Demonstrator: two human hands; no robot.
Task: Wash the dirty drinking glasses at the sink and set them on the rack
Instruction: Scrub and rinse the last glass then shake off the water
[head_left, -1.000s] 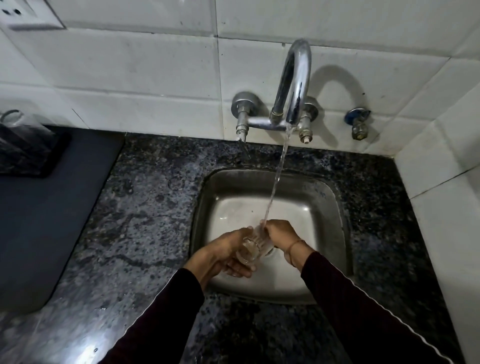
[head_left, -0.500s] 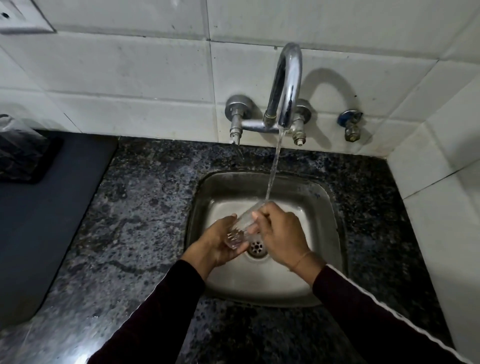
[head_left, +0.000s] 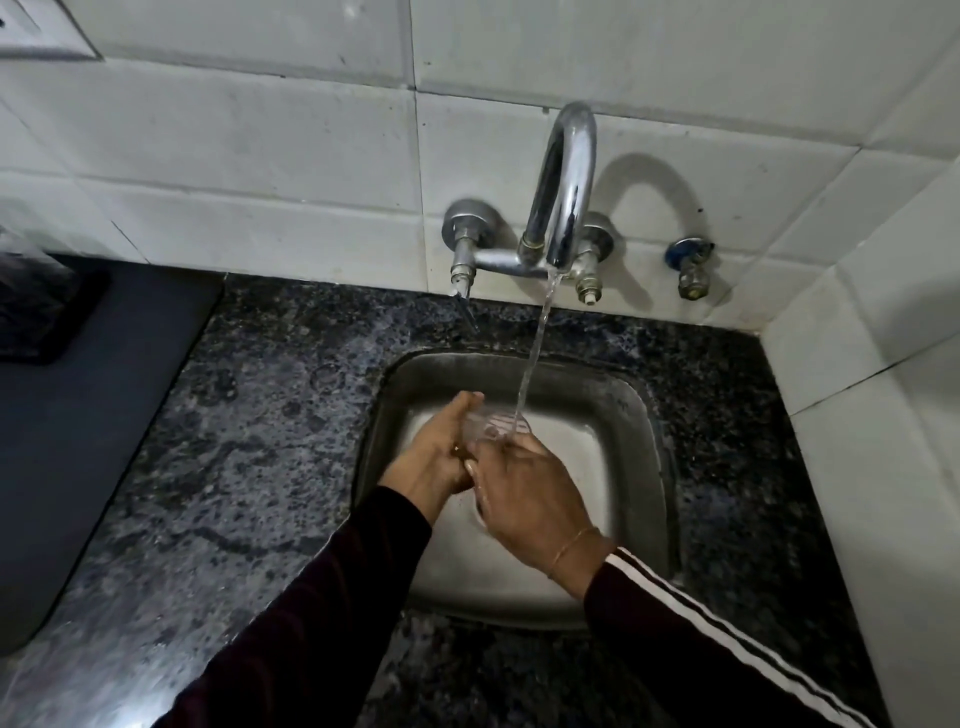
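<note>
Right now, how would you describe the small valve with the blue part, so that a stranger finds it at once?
Start at the steel sink set in the dark speckled counter, then look up to the chrome tap on the white tiled wall. Right of the tap, near the wall corner, a small separate valve sticks out. It alone has a blue top and no spout running water.

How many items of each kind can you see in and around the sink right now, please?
Drinking glass, held under the water by the left hand and right hand: 1
Tap spout: 1
Tap valves: 3
Sink: 1
Dark mat: 1
Total: 7
</note>
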